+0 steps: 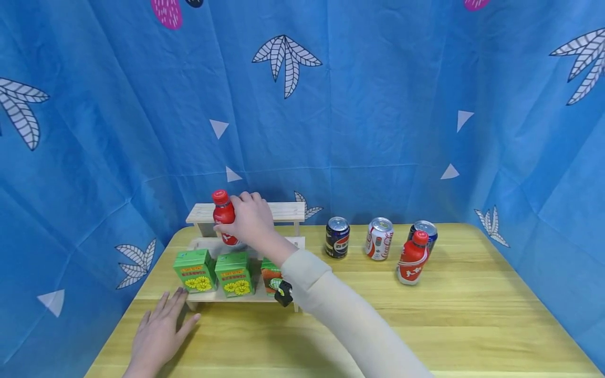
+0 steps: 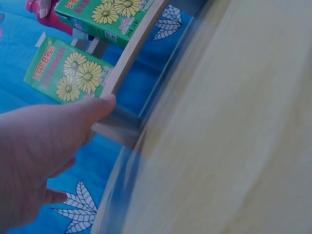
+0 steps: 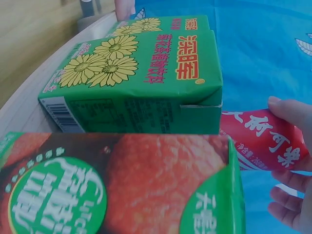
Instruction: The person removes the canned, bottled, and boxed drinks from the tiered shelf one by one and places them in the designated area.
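Note:
My right hand (image 1: 252, 218) grips a red drink bottle (image 1: 224, 212) with a red cap, upright at the middle tier of a small wooden stepped rack (image 1: 288, 210). In the right wrist view, thumb and fingers wrap the red label (image 3: 258, 139). Two green chrysanthemum drink cartons (image 1: 195, 270) (image 1: 235, 275) and a lychee drink carton (image 1: 271, 275) stand on the rack's lowest tier, the lychee one partly behind my forearm. My left hand (image 1: 160, 331) lies with spread fingers by the rack's front left corner. The left wrist view shows its thumb (image 2: 105, 102) at the board's end.
Right of the rack on the wooden table (image 1: 449, 325) stand a dark Pepsi can (image 1: 337, 239), a white Coca-Cola can (image 1: 379, 240), and another red bottle (image 1: 413, 260) partly covering a blue can (image 1: 430, 228). A blue patterned curtain (image 1: 378, 105) hangs behind and along both sides.

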A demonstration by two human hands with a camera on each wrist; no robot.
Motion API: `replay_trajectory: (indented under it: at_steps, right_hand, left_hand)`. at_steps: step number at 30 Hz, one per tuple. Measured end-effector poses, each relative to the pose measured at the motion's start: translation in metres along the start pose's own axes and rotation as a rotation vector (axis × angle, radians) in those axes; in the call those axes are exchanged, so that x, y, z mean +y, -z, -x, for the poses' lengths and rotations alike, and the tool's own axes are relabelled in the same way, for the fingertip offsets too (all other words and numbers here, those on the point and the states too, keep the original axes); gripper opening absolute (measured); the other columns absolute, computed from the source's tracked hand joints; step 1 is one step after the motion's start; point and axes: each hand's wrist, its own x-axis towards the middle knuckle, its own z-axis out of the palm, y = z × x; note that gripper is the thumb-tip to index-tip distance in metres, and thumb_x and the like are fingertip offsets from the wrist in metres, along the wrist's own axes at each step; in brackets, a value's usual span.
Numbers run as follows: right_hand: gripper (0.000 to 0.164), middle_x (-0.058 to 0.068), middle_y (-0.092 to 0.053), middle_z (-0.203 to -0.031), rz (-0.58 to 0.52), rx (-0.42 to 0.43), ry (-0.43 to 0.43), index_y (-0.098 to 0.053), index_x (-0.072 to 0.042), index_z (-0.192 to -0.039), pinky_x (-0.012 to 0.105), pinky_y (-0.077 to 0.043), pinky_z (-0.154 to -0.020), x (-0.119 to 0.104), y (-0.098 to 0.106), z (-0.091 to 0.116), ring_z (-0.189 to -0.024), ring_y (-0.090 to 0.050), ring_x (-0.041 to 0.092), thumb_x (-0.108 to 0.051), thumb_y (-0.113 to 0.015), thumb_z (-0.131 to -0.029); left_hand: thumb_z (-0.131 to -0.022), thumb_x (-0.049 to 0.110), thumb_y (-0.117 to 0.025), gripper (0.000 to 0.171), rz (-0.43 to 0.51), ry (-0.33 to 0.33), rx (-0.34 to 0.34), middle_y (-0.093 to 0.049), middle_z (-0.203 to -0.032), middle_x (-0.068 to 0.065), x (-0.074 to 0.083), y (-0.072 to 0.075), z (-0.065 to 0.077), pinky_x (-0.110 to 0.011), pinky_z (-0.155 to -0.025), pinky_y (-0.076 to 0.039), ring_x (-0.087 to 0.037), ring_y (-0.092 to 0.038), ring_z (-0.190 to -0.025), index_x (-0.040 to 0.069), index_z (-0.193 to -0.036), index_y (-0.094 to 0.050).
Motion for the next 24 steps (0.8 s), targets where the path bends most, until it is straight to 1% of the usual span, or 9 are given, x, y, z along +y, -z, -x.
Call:
replay_trajectory:
  at_steps: [6,11,19,24]
  right_hand:
    - [0.070,-0.001,-0.063,-0.112,-0.013,0.017,0.007,-0.061,-0.017,-0.126,0.030,-0.052,-0.082,0.007,0.008,0.008,-0.103,-0.054,0.016,-0.064,-0.071,-0.076]
    - [0.070,-0.001,-0.064,-0.113,-0.043,0.029,0.006,-0.061,-0.015,-0.126,0.031,-0.053,-0.082,0.013,0.014,0.014,-0.105,-0.055,0.016,-0.062,-0.074,-0.076]
    - [0.071,-0.001,-0.063,-0.116,-0.055,0.033,-0.026,-0.060,-0.015,-0.128,0.031,-0.053,-0.082,0.026,0.022,0.024,-0.107,-0.055,0.016,-0.062,-0.073,-0.076]
    - [0.068,0.000,-0.063,-0.115,-0.070,0.032,-0.048,-0.062,-0.015,-0.125,0.033,-0.053,-0.081,0.033,0.026,0.031,-0.107,-0.055,0.017,-0.060,-0.074,-0.076]
  left_hand:
    - [-0.092,0.061,-0.052,0.080,0.004,0.007,-0.008,-0.040,-0.152,-0.022,0.001,0.001,0.001,-0.077,-0.106,-0.023,-0.047,-0.032,-0.140,0.006,-0.148,-0.040]
    - [-0.092,0.062,-0.052,0.080,-0.001,0.000,0.003,-0.039,-0.153,-0.021,0.001,0.002,0.001,-0.077,-0.106,-0.023,-0.047,-0.031,-0.140,0.006,-0.149,-0.038]
    - [-0.092,0.062,-0.052,0.080,-0.003,0.002,0.012,-0.040,-0.152,-0.020,0.001,0.000,0.001,-0.077,-0.106,-0.023,-0.047,-0.031,-0.141,0.006,-0.149,-0.039]
    - [-0.092,0.062,-0.051,0.081,0.001,0.009,0.003,-0.040,-0.152,-0.021,0.001,0.000,0.000,-0.077,-0.106,-0.022,-0.046,-0.031,-0.141,0.006,-0.149,-0.039]
